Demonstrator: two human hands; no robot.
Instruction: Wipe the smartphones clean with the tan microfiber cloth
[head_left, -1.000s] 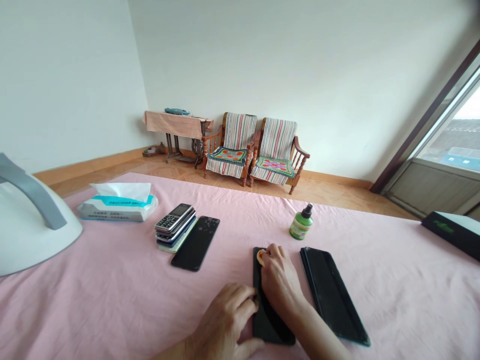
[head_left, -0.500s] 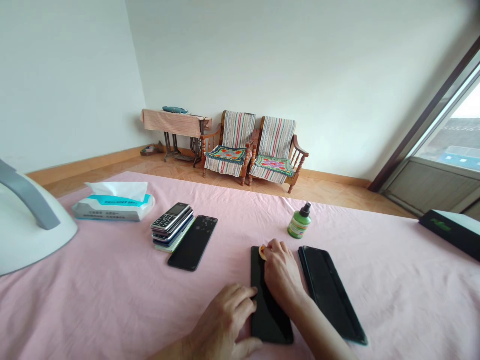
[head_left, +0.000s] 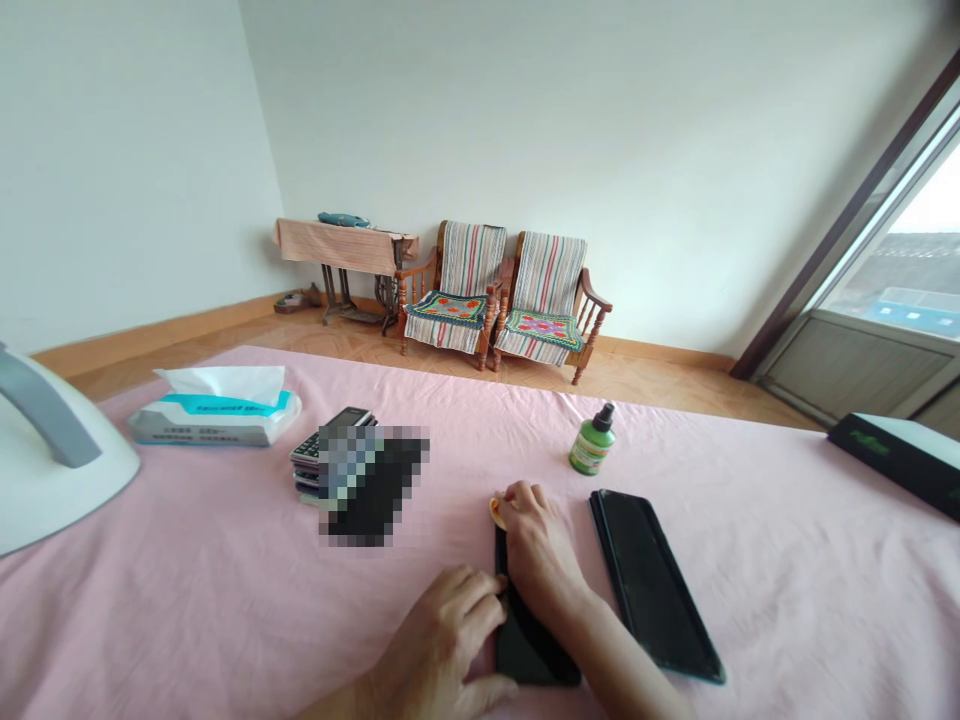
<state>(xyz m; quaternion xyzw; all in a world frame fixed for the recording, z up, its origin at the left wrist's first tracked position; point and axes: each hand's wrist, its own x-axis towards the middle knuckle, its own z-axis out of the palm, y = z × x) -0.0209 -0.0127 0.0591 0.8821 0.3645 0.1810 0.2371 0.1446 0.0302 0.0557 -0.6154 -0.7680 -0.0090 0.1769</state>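
Observation:
A black phone (head_left: 525,645) lies face up on the pink tablecloth (head_left: 187,600) in front of me. My left hand (head_left: 442,645) rests with curled fingers on the phone's left edge. My right hand (head_left: 536,550) lies over the phone's top end, fingers pinched on a small orange pad (head_left: 496,511) pressed against the screen. A second black phone (head_left: 652,585) lies just to the right, untouched. A green spray bottle (head_left: 592,443) stands beyond my right hand.
A stack of phones (head_left: 330,465) with one black phone beside it lies at the left centre. A tissue pack (head_left: 214,410) sits further left, a white domed appliance (head_left: 52,470) at the far left edge. A dark box (head_left: 896,460) sits at the right.
My right hand with the orange pad has slid a little left and toward the top corner of the phone. My view has shifted slightly. The left hand keeps its place.

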